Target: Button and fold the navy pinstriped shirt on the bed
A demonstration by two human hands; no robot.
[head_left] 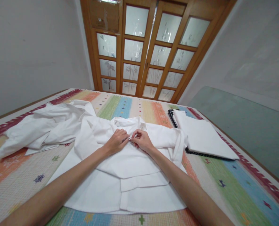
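A white shirt [139,163] lies spread in front of me, its collar [127,121] at the far side and its lower edge towards me. My left hand [117,141] pinches the fabric just below the collar, fingers bent. Close beside it, my right hand [141,139] grips the same spot with thumb and fingertips together. Between the fingertips the fabric is bunched; whether a button is there I cannot make out. One sleeve [177,141] is folded over near the right side of the shirt.
A second white garment [52,125] lies crumpled at the left. On the right, a folded white cloth [203,133] rests on a black item [200,153]. Everything lies on a colourful striped cloth [226,185]. Wooden doors with glass panes [132,72] stand beyond, and a pale green panel [243,119] is at the right.
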